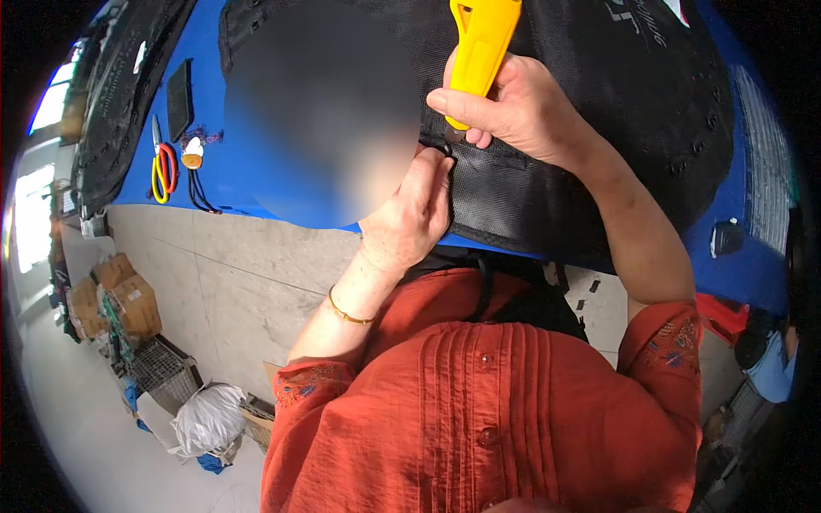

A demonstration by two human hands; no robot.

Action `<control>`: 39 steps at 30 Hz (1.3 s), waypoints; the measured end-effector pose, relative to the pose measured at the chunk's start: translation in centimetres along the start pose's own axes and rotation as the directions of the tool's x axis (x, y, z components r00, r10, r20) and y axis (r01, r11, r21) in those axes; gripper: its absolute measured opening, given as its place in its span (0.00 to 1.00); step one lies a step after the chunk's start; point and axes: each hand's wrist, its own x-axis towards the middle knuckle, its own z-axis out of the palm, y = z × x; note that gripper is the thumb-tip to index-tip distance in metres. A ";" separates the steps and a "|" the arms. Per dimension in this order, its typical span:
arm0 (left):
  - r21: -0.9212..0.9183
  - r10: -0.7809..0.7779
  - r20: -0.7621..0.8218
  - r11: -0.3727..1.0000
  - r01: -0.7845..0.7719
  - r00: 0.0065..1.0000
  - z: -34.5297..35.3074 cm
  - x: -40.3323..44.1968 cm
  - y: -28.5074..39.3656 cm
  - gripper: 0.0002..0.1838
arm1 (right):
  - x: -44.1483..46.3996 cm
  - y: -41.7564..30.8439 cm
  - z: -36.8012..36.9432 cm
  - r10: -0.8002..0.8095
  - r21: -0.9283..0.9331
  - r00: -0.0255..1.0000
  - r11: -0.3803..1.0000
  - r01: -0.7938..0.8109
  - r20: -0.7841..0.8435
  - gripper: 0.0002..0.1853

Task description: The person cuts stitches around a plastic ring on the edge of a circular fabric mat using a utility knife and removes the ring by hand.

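Note:
My right hand (526,111) is closed round a yellow utility knife (484,51), its body slanting up and away from me. The knife's blade end points down at the edge of a black mesh fabric piece (590,128). Just below the blade, my left hand (410,209) is closed, thumb and fingers pinching a black edge or loop of that fabric. The two hands are close together but apart. A blurred patch hides part of the fabric and the area left of my left hand.
On the blue table (137,175) at left lie scissors (161,167) with red and yellow handles, a black rectangular strip (180,100) and a small white-and-orange item with black cords. A small black object (727,238) lies at right. Cardboard boxes (128,299) stand on the floor.

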 end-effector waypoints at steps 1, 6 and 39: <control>-0.009 0.006 -0.011 1.000 -0.006 1.000 0.0 0.0 0.0 0.11 | 0.0 -0.1 -0.1 -0.011 -0.023 1.000 1.000 0.011 0.021 0.18; -0.022 0.008 -0.024 1.000 -0.009 1.000 0.1 0.1 -0.1 0.11 | 0.0 -0.3 -0.1 -0.009 -0.073 0.999 0.997 0.012 0.036 0.16; -0.025 0.033 -0.012 0.999 -0.033 0.999 0.0 -0.2 -0.1 0.11 | 0.2 1.3 1.8 -0.324 0.008 0.945 0.946 0.325 -0.047 0.13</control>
